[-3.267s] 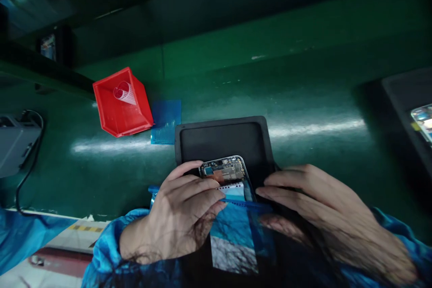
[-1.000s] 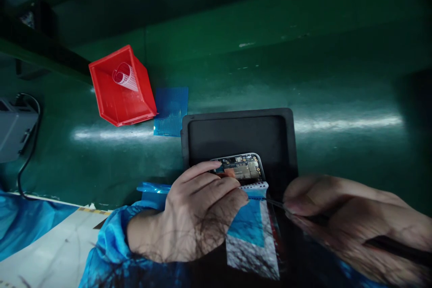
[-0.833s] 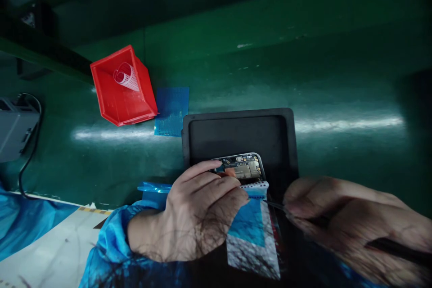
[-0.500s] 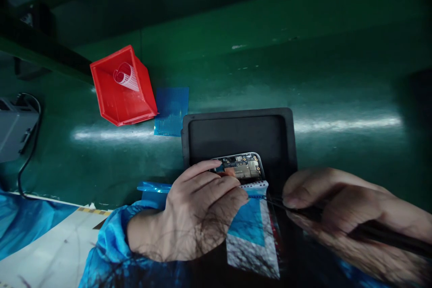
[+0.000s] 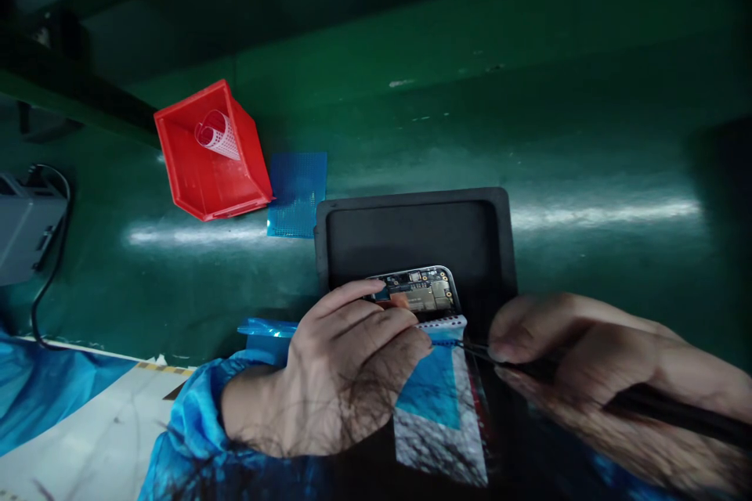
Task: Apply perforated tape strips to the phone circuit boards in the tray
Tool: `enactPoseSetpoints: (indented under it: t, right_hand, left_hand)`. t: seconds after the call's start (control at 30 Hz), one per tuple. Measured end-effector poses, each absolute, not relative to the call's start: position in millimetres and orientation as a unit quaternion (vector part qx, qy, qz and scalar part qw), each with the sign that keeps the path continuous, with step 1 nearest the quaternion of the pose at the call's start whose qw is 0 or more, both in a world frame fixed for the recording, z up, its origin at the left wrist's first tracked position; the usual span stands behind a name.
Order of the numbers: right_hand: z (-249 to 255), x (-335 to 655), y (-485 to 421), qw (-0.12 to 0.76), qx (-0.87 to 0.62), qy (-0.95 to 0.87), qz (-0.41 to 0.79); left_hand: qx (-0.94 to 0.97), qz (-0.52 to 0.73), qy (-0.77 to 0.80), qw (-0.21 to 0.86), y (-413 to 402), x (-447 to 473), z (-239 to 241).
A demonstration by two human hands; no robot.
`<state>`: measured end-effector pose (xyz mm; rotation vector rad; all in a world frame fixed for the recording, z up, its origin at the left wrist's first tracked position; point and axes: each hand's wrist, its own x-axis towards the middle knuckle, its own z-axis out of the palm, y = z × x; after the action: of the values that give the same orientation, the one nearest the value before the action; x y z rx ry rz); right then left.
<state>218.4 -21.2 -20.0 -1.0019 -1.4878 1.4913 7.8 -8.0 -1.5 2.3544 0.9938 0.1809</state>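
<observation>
An opened phone [image 5: 420,291] with its circuit board showing lies in a black tray [image 5: 411,231] in front of me. My left hand [image 5: 341,376] grips the phone's left side, fingers curled over a white and blue sheet [image 5: 438,376] that covers its lower half. My right hand [image 5: 587,372] is closed on a thin dark tool [image 5: 663,411], whose tip points at the edge of the sheet by the phone.
A red bin [image 5: 208,153] with a curled white strip stands at the left, with a blue mesh sheet [image 5: 297,192] beside it. A grey box with a cable [image 5: 27,227] sits at the far left. Everything rests on a green bench [image 5: 529,133].
My right hand, empty and flat 3.3 s ago, now holds a thin tool. In the last second it shifted slightly left toward the sheet. My left hand stays on the phone.
</observation>
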Motion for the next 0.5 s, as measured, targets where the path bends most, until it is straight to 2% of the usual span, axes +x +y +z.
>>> enactPoseSetpoints:
  t: [0.3,0.5]
  right_hand:
    - [-18.9,216.6,-20.2,0.423,-0.392,-0.576,0.579]
    - [-16.2,215.0,-15.2,0.408,-0.403,-0.591,0.567]
  left_hand:
    - [0.878,0.068,0.375,0.289,-8.0,8.6,-2.9]
    - [0.881,0.07,0.377,0.277,-8.0,8.8,-2.6]
